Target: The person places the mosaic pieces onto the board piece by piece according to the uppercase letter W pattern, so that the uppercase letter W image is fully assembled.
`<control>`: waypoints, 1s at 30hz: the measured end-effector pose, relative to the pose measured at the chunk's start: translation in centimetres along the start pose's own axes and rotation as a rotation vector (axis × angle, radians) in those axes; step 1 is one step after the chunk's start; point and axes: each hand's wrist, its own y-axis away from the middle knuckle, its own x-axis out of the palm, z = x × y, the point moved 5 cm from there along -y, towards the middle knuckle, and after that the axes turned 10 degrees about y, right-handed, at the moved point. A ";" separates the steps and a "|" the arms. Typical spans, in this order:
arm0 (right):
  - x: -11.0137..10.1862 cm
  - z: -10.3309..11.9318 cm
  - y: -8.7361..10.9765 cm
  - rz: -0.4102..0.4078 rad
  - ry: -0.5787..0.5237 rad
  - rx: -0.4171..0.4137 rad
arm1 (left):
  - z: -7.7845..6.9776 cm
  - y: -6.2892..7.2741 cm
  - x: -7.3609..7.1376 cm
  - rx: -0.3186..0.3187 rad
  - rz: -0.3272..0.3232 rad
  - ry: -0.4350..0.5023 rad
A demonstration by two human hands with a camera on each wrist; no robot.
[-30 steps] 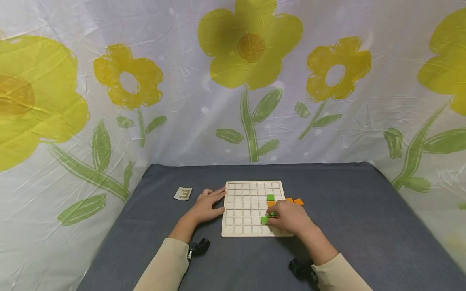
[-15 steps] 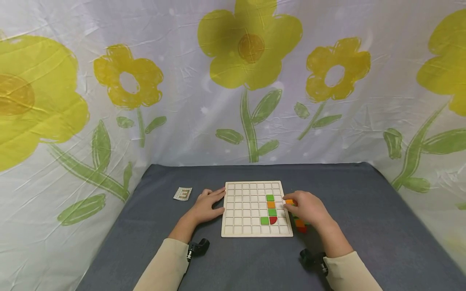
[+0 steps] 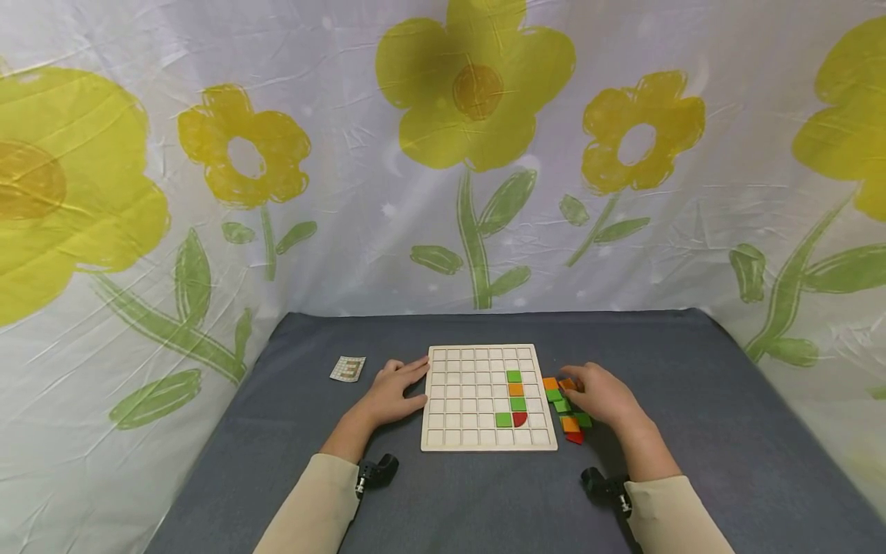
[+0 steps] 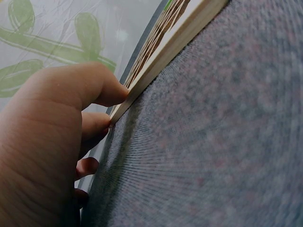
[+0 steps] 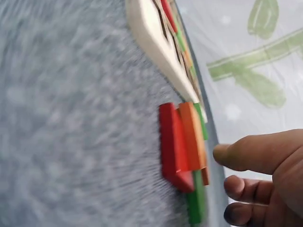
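Tiles [image 3: 563,405] near right fingers [image 5: 255,190]

The pale cream grid board [image 3: 460,398], ruled with darker lines, bears three green square tiles [image 3: 517,404], an orange square tile [image 3: 515,390] and a red quarter-round tile [image 3: 519,419]. The loose tiles [image 3: 570,424] are green, orange and red. The small card [image 3: 348,368] is off-white with a grid and brown figure. The tablecloth [image 3: 484,500] is dark blue-grey, the sleeves [image 3: 311,500] beige. Yellow flowers [image 3: 477,91] with green stems [image 3: 473,238] pattern the whitish curtain [image 3: 374,261].
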 end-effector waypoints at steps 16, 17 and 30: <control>1.1 -1.9 -0.4 -0.016 0.038 0.046 | -0.2 -0.1 -0.1 -0.007 -0.003 0.007; 1.1 -1.9 -0.4 -0.014 0.039 0.051 | -0.2 -0.1 -0.1 -0.007 -0.001 0.008; -0.7 -1.2 0.2 -0.036 0.052 0.036 | 0.2 0.0 0.0 -0.008 -0.002 0.000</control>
